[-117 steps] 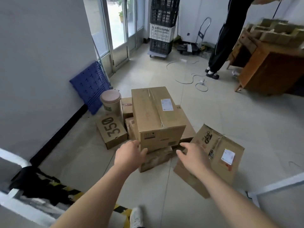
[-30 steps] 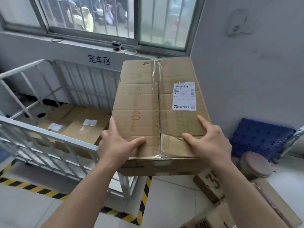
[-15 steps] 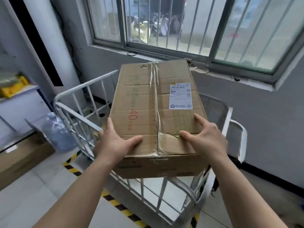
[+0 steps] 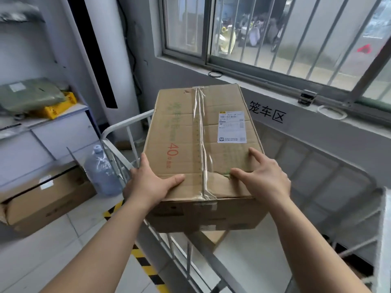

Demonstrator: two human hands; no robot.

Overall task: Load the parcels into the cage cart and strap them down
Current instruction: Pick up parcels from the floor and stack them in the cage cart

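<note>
Cardboard parcel held lengthwise, far end pointing toward the window.

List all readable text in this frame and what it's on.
"40" in red, on top of the box; the small print after it is unreadable.
"笼车区" in black, on the wall under the window.
Shipping label on the box: too small to read.
Green print on the box: too faded to read.
Label on the floor carton: blurred.

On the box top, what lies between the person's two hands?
In the head view, only the clear tape seam on the cardboard box runs between the left hand and right hand; the rest is bare cardboard.
</note>
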